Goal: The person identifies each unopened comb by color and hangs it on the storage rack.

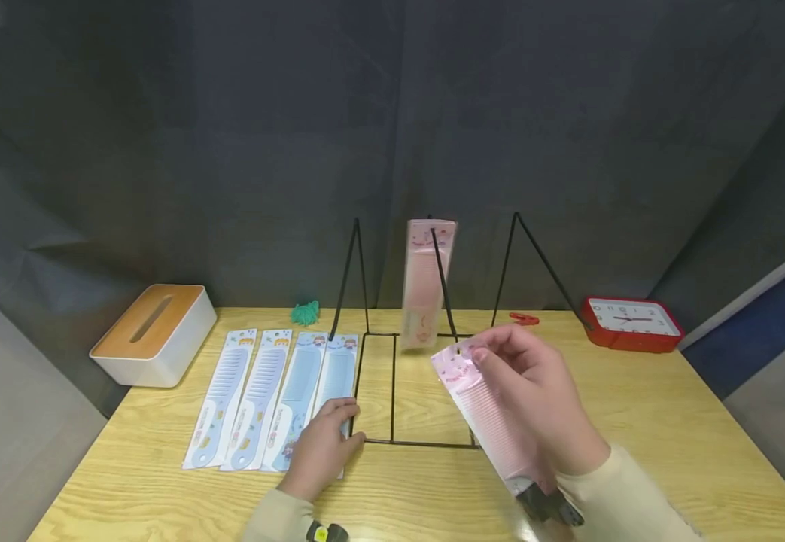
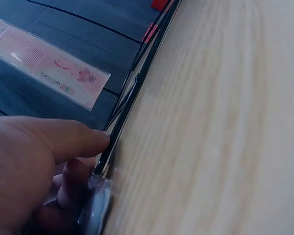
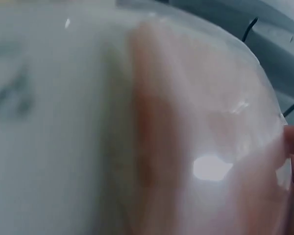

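Note:
My right hand pinches a pink comb in clear packaging near its holed top end, the package slanting down to the right. In the right wrist view the comb package fills most of the picture, blurred. Another packaged pink comb hangs from the middle hook of a black wire rack; it also shows in the left wrist view. With thumb and fingers, my left hand grips the rack's front left corner, over the edge of a packaged blue comb.
Packaged blue and lavender combs lie in a row left of the rack. Behind them is a green tangled bundle, with a wood-lidded tissue box at far left. A red clip and a red clock lie at the back right.

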Tool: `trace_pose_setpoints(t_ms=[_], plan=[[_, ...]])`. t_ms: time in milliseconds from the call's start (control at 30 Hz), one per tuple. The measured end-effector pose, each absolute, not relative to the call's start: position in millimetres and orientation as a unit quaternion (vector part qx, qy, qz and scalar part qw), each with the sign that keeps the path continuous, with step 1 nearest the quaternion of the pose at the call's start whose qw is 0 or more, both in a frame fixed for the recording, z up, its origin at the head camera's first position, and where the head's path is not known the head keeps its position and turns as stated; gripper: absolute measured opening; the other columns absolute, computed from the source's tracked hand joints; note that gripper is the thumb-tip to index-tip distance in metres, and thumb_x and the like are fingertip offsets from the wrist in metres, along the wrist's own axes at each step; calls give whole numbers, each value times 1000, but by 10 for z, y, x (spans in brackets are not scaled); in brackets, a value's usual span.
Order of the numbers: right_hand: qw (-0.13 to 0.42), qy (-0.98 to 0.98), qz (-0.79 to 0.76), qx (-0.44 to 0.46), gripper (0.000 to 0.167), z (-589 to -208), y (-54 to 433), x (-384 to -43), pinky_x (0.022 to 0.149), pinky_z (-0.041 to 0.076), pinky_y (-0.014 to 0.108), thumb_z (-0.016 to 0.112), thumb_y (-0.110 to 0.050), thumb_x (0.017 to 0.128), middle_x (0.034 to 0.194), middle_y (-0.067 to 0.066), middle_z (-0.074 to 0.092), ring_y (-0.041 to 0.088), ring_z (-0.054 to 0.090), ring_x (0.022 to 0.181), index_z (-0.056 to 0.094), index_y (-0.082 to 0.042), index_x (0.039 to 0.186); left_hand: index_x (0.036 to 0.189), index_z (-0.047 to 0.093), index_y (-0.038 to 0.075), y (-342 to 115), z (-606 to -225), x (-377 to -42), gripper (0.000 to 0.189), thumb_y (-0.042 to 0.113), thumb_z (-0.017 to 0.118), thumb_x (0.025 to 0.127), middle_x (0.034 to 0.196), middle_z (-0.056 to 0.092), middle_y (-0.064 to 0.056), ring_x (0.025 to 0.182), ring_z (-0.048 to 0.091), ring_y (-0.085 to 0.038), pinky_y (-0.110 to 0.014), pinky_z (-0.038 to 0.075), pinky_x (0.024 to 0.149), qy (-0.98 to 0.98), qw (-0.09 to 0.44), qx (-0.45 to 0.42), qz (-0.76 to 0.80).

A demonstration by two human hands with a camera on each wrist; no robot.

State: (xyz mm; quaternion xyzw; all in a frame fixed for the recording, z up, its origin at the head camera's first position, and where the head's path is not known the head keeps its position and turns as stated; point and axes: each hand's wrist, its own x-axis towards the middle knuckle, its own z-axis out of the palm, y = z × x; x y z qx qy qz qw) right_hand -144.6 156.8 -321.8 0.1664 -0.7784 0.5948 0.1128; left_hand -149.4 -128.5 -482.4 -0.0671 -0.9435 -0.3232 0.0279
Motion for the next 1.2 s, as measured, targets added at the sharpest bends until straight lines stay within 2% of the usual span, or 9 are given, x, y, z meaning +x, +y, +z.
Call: trace_pose_setpoints(t_ms=[100, 333, 667, 900, 1033, 1200], plan=[[128, -758, 613, 180, 10, -3146, 1500, -1379, 73, 53, 22, 65, -3, 97, 103, 5, 70, 17, 62, 86, 67, 1, 105, 129, 65, 2, -1289, -4817, -1495, 46, 20, 77, 88, 140, 56, -6, 66, 50, 1, -21, 45, 59, -942, 29, -66, -328], [176, -729, 635, 186, 9, -3079, 1421, -1305, 64, 50, 23, 63, 4, 95, 99, 5, 70, 17, 60, 79, 66, 3, 104, 129, 65, 2, -1287, -4806, -1492, 45, 20, 76, 89, 140, 56, -6, 66, 49, 0, -21, 45, 59, -940, 25, -66, -333], [176, -736, 638, 140, 13, -3082, 1358, -1354, 64, 50, 23, 65, -5, 97, 101, 5, 69, 18, 58, 80, 65, 1, 109, 127, 66, 1, -1292, -4816, -1491, 44, 21, 76, 89, 139, 56, -7, 65, 49, 0, -21, 45, 59, -940, 29, -72, -332], [181, -725, 649, 143, 12, -3166, 1349, -1411, 57, 49, 23, 66, -3, 96, 96, 5, 69, 16, 55, 70, 64, 2, 107, 127, 66, 1, -1293, -4837, -1503, 45, 22, 76, 88, 139, 57, -6, 63, 49, 1, -21, 46, 60, -942, 36, -76, -324], [199, -735, 630, 151, 10, -3203, 1334, -1457, 59, 52, 24, 66, -4, 97, 96, 4, 69, 17, 57, 70, 64, 0, 105, 127, 66, 1, -1294, -4830, -1503, 45, 22, 76, 88, 139, 57, -7, 62, 49, 1, -22, 46, 60, -943, 37, -76, -323], [221, -730, 627, 155, 8, -3246, 1317, -1563, 71, 54, 22, 67, 0, 94, 96, 1, 70, 14, 65, 83, 65, 2, 101, 126, 66, 1, -1292, -4824, -1501, 45, 22, 76, 88, 139, 57, -6, 64, 50, 1, -23, 47, 62, -943, 36, -72, -323]])
